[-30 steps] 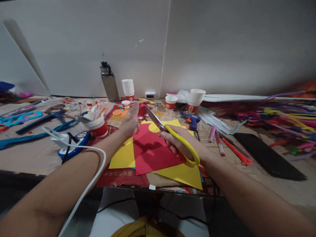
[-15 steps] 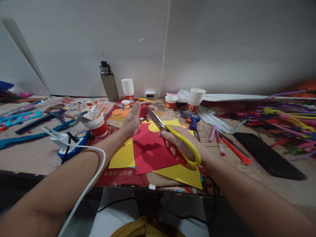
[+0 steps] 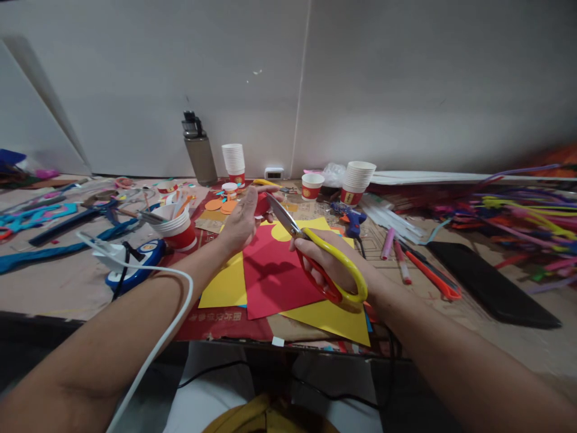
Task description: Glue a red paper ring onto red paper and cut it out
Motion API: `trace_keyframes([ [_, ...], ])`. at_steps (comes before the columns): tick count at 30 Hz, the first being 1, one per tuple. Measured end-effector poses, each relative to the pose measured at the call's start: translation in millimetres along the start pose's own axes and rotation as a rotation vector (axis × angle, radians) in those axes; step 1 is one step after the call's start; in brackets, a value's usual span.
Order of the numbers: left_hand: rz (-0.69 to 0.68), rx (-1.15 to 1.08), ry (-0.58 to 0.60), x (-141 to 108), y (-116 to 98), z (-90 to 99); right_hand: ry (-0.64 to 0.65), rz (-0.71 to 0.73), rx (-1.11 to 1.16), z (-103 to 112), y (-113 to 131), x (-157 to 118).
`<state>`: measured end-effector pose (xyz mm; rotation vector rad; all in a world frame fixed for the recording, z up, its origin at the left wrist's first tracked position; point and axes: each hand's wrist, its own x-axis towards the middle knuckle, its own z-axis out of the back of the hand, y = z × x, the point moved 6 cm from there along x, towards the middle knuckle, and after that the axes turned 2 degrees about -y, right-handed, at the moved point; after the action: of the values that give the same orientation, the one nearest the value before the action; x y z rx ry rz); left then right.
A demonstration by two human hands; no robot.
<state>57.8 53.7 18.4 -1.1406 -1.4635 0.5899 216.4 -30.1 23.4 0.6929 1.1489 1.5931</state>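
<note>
Above the middle of the table, my left hand pinches a small piece of red paper, partly hidden by the fingers. My right hand is wrapped round the handles of a pair of scissors with one yellow and one red loop. The blades point up and left, their tips at the piece in my left hand; whether they touch it I cannot tell. Below both hands lies a red sheet of paper over yellow sheets. A yellow rounded shape shows at its upper edge.
At left stand a paper cup of tools and a blue device with a white cable crossing my left forearm. Behind are a bottle and stacked cups. Rightward lie a glue gun, markers, a cutter and a black phone-like slab.
</note>
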Motion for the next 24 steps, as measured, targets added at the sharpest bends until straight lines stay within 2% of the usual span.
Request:
trace_keyframes([
  [24,-0.002,0.021,-0.007,0.0,0.9,0.5,0.027,-0.071,0.055,-4.0,-0.1,-2.4],
])
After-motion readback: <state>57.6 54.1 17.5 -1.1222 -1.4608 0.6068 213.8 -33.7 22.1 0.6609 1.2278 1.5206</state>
